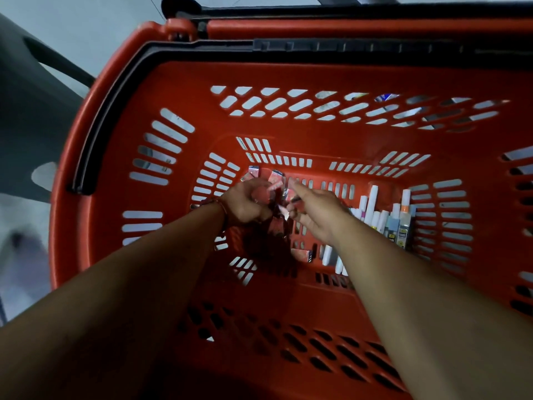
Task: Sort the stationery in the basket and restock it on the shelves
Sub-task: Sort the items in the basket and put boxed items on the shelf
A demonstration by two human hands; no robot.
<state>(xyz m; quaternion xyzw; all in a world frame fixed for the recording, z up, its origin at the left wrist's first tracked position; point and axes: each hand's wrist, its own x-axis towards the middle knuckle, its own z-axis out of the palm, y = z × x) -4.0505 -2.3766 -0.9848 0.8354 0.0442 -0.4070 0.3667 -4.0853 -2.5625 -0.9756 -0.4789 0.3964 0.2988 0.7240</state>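
Observation:
Both my arms reach down into a deep red plastic basket [288, 73]. My left hand [245, 203] grips a bunch of small red packets [275, 184] near the basket's floor. My right hand [314, 209] is right beside it and pinches one of these small red packets [284, 212] between thumb and fingers. Another red packet [301, 255] lies on the floor below my right wrist. White markers and pens [375, 215] lie in a row against the basket's right side, partly hidden by my right forearm.
The basket has slotted walls and a black handle [121, 90] folded along its left and far rim. A grey chair or stool [26, 105] stands to the left on a pale floor.

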